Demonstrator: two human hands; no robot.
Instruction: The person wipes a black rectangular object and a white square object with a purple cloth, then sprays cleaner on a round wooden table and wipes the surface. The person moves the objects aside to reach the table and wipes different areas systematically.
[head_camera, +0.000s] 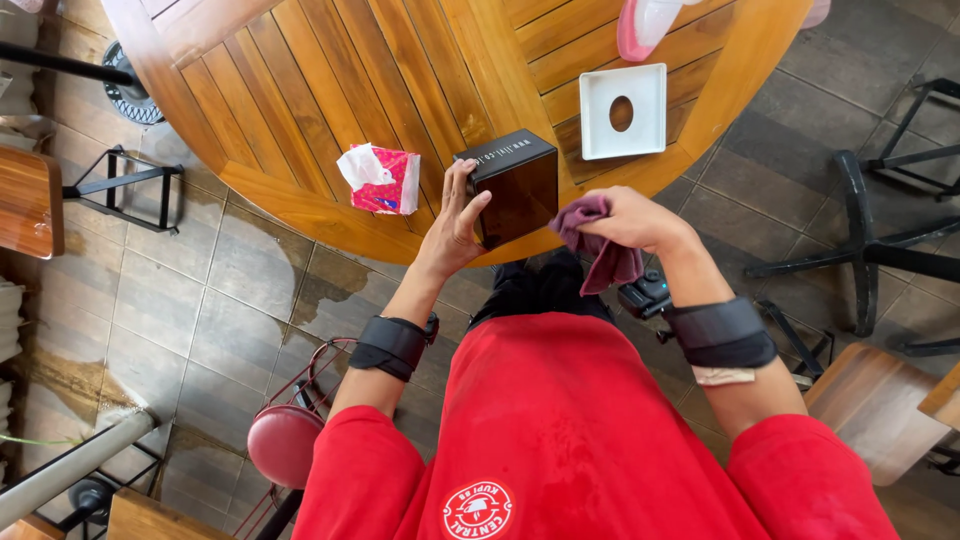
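I am steadying a glossy black box (515, 187) at the near rim of the round slatted wooden table (300, 100). My left hand (453, 222) is lying flat against its side with the fingers spread and reaching up to its top edge; it is pressing on the box, not gripping around it. My right hand (630, 220), at three o'clock from the box, is curling closed around a soft, crumpled maroon cloth (600, 245), which is hanging in folds below my palm and touching the box's right side. A line of small pale print is running along the box's top edge, too small to read.

At nine o'clock from the box a pink soft pack of tissues (383, 179) is lying with a white tissue sticking out. At one o'clock a square white plastic lid (623, 111) with a round hole is lying flat. Beyond it, a pink and white container (645, 25) is being cut off by the frame. Black straps are wrapping both my wrists.
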